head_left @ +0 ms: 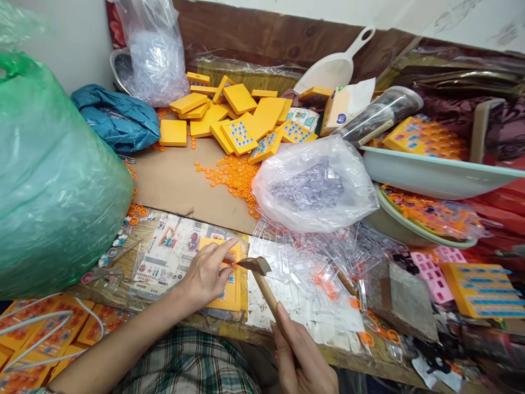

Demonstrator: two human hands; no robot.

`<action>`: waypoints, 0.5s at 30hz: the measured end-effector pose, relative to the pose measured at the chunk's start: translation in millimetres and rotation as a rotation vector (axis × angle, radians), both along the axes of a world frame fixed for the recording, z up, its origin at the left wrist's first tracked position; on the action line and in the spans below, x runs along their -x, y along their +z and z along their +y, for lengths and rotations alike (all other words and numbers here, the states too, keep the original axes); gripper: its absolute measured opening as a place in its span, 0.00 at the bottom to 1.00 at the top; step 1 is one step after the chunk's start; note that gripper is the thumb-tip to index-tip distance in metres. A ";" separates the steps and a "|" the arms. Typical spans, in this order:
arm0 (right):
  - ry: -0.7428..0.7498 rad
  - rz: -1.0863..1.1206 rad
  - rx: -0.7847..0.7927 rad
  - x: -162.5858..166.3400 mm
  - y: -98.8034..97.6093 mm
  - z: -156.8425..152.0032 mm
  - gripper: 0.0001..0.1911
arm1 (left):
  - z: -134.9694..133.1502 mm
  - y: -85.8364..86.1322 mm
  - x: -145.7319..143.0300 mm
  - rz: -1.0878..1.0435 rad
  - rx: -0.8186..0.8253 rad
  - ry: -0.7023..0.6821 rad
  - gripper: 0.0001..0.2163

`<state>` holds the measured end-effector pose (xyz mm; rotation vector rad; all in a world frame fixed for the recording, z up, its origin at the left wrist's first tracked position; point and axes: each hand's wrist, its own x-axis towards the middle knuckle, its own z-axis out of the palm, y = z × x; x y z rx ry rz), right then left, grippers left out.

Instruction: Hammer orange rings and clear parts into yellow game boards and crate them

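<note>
My left hand (pixel 205 275) rests over a yellow tray (pixel 232 302) on the bench edge. Its fingertips close around a small orange piece (pixel 233 265), which the fingers partly hide. Blue-and-white bits show in the tray beside them. A hammer (pixel 266 293) with a wooden handle is gripped in my right hand (pixel 301 350). The hammer's dark metal head (pixel 255 265) is just right of my left fingertips, close to the orange piece. Under and left of the tray lies a printed sheet (pixel 164 257).
Yellow trays (pixel 241 98) pile up at the back, above loose orange rings (pixel 233 175). A white bag of clear pieces (pixel 311 186) sits right of them. A large green bag (pixel 57 180) bulges at left. A metal block (pixel 410 301) and plastic tubs (pixel 443 175) stand at right.
</note>
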<state>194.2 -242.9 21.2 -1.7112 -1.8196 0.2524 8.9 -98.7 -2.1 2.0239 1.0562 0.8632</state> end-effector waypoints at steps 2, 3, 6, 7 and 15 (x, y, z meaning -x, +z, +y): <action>-0.016 -0.043 -0.002 0.8 -1.8 0.1 0.27 | -0.5 0.8 0.6 -0.016 0.005 -0.003 0.29; -0.027 -0.068 0.002 1.8 -3.5 0.3 0.27 | -0.7 0.6 0.8 -0.018 0.004 -0.006 0.29; -0.047 -0.102 0.005 5.5 -7.7 0.9 0.26 | -0.9 -1.8 0.3 0.010 -0.012 -0.010 0.30; -0.048 -0.100 0.005 6.4 -7.8 0.9 0.26 | -1.1 -2.9 -0.2 0.019 -0.020 -0.002 0.30; 0.003 -0.078 -0.032 5.7 1.6 -1.8 0.32 | -2.4 -9.1 -2.3 -0.058 -0.027 0.036 0.28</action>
